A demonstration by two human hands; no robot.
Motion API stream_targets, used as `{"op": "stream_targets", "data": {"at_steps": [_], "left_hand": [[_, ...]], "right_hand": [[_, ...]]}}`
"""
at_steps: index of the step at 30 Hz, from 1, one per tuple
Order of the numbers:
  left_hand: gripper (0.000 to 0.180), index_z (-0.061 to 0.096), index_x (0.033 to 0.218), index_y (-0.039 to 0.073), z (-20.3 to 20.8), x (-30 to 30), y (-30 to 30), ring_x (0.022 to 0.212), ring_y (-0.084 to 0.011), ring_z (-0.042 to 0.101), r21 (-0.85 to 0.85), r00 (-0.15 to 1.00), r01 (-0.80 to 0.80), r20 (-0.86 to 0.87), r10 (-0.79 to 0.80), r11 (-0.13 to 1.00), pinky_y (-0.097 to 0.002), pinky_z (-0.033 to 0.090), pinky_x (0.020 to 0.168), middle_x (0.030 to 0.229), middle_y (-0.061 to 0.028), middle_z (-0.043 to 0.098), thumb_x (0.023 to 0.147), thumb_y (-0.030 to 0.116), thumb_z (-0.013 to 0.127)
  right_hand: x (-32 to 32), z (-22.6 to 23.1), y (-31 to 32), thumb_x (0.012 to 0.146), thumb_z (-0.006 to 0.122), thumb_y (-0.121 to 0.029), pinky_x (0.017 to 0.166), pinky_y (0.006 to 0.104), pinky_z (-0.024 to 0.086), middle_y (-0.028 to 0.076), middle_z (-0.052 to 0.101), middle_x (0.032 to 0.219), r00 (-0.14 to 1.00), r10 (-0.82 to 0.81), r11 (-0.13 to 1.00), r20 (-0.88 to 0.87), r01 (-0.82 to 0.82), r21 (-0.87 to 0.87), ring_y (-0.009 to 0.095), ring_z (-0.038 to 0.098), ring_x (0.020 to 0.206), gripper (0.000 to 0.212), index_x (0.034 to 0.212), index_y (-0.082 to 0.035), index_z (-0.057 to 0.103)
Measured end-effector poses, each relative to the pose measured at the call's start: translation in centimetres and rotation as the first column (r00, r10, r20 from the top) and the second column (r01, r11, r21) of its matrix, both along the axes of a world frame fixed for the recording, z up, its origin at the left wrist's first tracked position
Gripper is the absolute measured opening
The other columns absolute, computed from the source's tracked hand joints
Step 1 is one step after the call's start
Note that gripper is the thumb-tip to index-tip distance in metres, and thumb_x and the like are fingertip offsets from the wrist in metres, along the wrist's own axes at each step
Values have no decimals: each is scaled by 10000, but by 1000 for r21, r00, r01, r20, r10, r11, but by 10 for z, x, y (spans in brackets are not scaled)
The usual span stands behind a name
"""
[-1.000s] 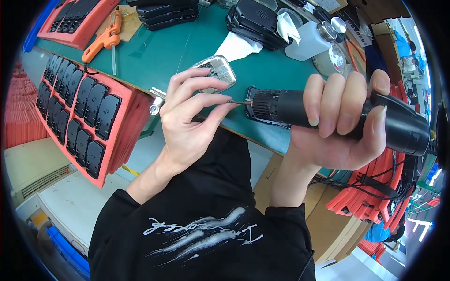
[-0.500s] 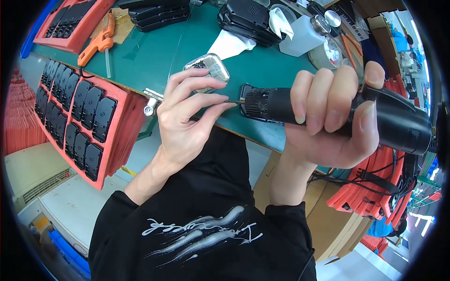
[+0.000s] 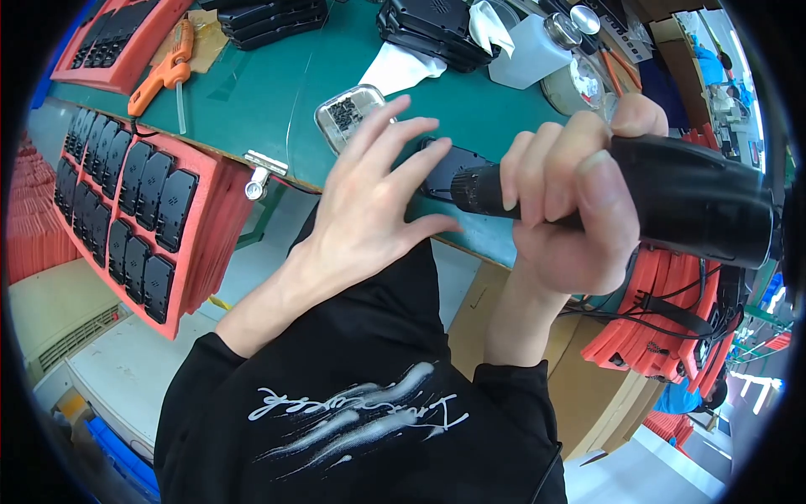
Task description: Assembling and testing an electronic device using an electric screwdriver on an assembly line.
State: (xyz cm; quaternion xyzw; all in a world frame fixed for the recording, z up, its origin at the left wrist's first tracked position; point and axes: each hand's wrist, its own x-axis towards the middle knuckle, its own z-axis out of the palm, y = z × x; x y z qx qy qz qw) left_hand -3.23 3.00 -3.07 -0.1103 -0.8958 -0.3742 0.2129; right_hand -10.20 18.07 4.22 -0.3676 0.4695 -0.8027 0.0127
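My right hand (image 3: pixel 579 206) is wrapped round a black electric screwdriver (image 3: pixel 688 202), held roughly level, its ribbed nose pointing left. Below that nose, a flat dark plastic housing (image 3: pixel 449 166) lies near the table's front edge, partly hidden by the tool. The screwdriver's tip cannot be made out. Just left of the housing, my left hand (image 3: pixel 365 197) is open, fingers and thumb spread, with nothing visible in it; its fingertips reach over or beside the housing. Behind those fingers stands a small clear box (image 3: pixel 346 113) with many tiny dark screws.
Red foam trays (image 3: pixel 189 244) of black housings stand at the left. An orange glue gun (image 3: pixel 168 71) lies on the green table (image 3: pixel 260 101). At the back are stacked black housings (image 3: pixel 432 29), white cloth (image 3: pixel 403 67) and a white bottle (image 3: pixel 525 63). A metal clamp (image 3: pixel 262 172) grips the table edge.
My left fingers were pinched at the screwdriver's tip; they have come apart and spread. The screwdriver's nose has shifted slightly right and down, showing more of the housing.
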Motion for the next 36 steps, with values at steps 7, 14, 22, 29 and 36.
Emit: {"op": "stream_targets", "data": {"at_steps": [7,14,22,29,36], "left_hand": [[601,685,1173,54,-8,-16,5,1359,-396,449,40,999,49,17,-50,998,-510,426,1086,1318,-107,591,618,137,900],[587,685,1158,10,-16,-20,2,1317,-412,481,23,997,74,10,-75,997,-529,389,1121,1222,-156,626,627,148,892],[593,676,1151,-2,-24,-23,1,1302,-401,514,5,994,109,-14,-108,994,-535,342,1171,1183,-136,654,602,85,883],[575,682,1130,-5,-20,-24,-2,1276,-390,546,18,993,114,-42,-113,993,-527,363,1158,1149,-137,668,599,86,884],[582,676,1141,-8,-21,-22,-3,1282,-387,542,36,992,122,-25,-121,992,-520,377,1146,1165,-146,666,608,98,882]], "right_hand": [[1,-3,-4,938,514,-66,503,310,412,40,456,633,991,-118,985,63,109,133,135,431,474,306,1223,-26,409],[-11,-8,-1,904,557,-35,507,303,432,54,481,639,975,5,955,-222,61,289,139,451,476,357,1199,-27,357],[1,-10,-6,878,530,103,468,302,428,52,476,633,960,-56,905,-275,165,392,133,444,453,330,1114,-37,346],[1,-18,-11,887,493,135,435,299,414,54,473,625,952,-168,918,-255,246,313,130,413,423,299,1096,-35,364],[-1,-16,-12,876,528,56,461,305,422,48,470,616,982,-50,964,-182,95,248,140,424,447,322,1146,-15,368]]}}
